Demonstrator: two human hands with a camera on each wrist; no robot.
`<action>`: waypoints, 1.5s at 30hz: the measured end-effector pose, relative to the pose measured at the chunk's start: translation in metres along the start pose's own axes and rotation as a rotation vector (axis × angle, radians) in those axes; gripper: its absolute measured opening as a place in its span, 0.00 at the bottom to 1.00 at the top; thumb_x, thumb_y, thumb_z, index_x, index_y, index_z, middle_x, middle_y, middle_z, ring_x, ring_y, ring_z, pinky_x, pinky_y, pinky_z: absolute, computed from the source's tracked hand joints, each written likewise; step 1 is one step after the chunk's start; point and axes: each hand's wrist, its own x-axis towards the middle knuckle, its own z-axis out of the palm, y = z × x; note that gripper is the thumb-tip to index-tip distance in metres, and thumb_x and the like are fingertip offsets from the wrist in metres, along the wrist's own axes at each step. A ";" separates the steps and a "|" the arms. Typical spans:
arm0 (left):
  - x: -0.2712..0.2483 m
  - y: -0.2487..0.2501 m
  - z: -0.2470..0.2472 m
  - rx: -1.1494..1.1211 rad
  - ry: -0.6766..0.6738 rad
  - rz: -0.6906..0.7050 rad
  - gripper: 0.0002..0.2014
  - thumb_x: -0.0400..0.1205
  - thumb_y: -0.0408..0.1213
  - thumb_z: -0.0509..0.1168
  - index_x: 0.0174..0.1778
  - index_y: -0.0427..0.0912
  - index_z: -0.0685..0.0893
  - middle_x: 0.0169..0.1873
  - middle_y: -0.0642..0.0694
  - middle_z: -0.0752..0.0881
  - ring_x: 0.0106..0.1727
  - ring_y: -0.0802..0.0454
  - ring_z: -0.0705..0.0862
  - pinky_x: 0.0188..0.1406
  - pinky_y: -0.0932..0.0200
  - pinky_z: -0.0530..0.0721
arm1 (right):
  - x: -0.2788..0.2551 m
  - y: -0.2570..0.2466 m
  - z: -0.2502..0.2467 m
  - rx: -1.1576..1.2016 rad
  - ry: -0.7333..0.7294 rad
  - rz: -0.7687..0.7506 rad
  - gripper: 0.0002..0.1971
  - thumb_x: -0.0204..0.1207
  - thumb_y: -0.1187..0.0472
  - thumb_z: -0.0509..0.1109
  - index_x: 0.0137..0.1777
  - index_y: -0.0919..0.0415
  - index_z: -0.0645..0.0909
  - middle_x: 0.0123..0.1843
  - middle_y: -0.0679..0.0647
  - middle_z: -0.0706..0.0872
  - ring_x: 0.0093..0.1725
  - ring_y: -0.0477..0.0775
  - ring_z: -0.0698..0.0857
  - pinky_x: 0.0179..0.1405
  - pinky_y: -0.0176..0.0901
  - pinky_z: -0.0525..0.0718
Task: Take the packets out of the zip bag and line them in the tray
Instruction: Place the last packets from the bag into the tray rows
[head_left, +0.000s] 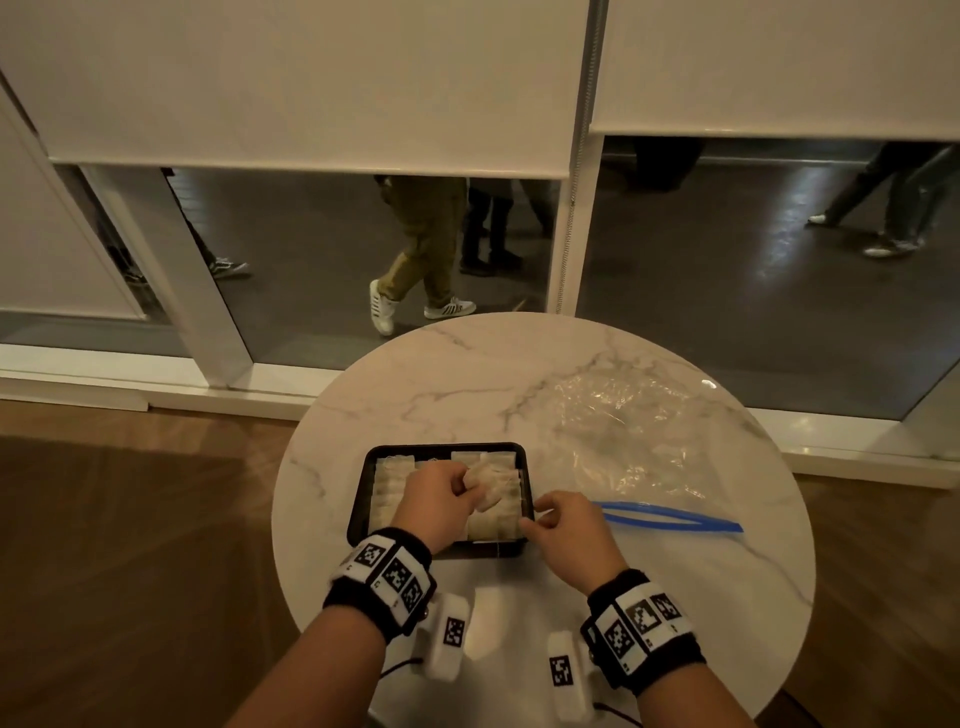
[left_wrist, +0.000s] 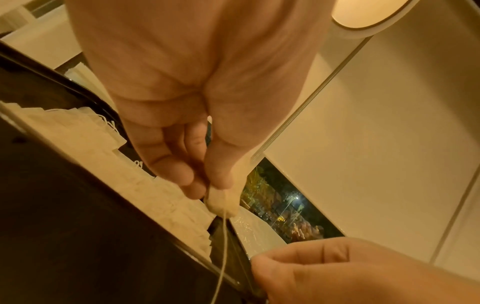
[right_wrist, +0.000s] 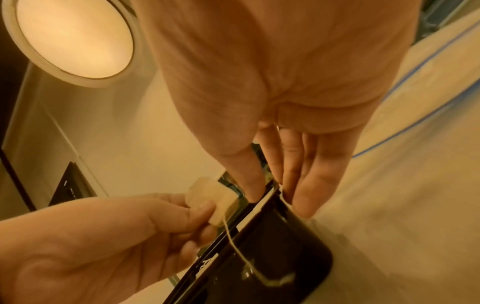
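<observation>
A black tray (head_left: 363, 499) on the round marble table holds rows of pale packets (head_left: 387, 483). Over its right half my left hand (head_left: 465, 486) pinches one packet (head_left: 485, 488). The left wrist view shows that packet (left_wrist: 223, 205) between thumb and fingers, its string (left_wrist: 223, 246) hanging down. My right hand (head_left: 537, 514) is at the tray's right rim. In the right wrist view its thumb sits inside the rim and its fingers (right_wrist: 302, 205) outside the tray wall (right_wrist: 272, 257), pinching it. The string (right_wrist: 233, 242) trails over that wall.
The clear zip bag (head_left: 623, 431) lies flat to the right of the tray, its blue zipper (head_left: 670, 517) open beside my right hand. The table (head_left: 467, 374) stands close to a glass wall, with people walking beyond it. Wooden floor surrounds the table.
</observation>
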 end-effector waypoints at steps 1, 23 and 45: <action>0.003 0.002 0.001 0.021 -0.031 -0.003 0.09 0.82 0.36 0.72 0.38 0.36 0.87 0.34 0.39 0.87 0.38 0.47 0.85 0.45 0.50 0.85 | 0.000 0.001 0.003 0.005 0.001 0.001 0.15 0.76 0.54 0.77 0.61 0.56 0.83 0.42 0.45 0.86 0.41 0.39 0.85 0.32 0.25 0.74; 0.024 0.030 0.036 0.449 -0.295 0.004 0.08 0.81 0.35 0.68 0.49 0.38 0.92 0.49 0.40 0.91 0.52 0.44 0.89 0.55 0.52 0.89 | 0.002 0.001 0.008 0.130 -0.014 0.037 0.10 0.79 0.64 0.74 0.44 0.49 0.78 0.34 0.53 0.89 0.34 0.49 0.89 0.44 0.44 0.91; -0.009 0.011 0.035 0.439 -0.318 0.211 0.15 0.87 0.42 0.57 0.45 0.39 0.87 0.45 0.40 0.86 0.47 0.42 0.84 0.51 0.45 0.84 | 0.008 0.010 0.014 0.131 0.005 0.028 0.03 0.76 0.63 0.76 0.44 0.56 0.84 0.34 0.58 0.90 0.37 0.55 0.91 0.47 0.55 0.92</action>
